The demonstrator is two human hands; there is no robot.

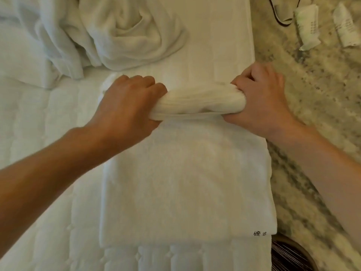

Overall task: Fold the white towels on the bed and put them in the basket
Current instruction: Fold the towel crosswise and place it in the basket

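Observation:
A white towel (183, 184) lies flat along the right edge of the bed (39, 153), with small black characters at its near right corner. Its far end is bunched into a thick roll (201, 102). My left hand (129, 102) grips the left end of that roll, fingers curled over it. My right hand (261, 100) grips the right end, fingers tucked round the cloth. A crumpled white towel (132, 30) lies in a heap just beyond the roll. A dark woven basket (289, 255) shows only partly at the bottom right, on the floor.
A loose white sheet (45, 42) is piled at the far left of the bed. The mottled marble floor (312, 114) runs along the right. On it at the top right lie a pair of white slippers (306, 26) and a dark cable (277, 14).

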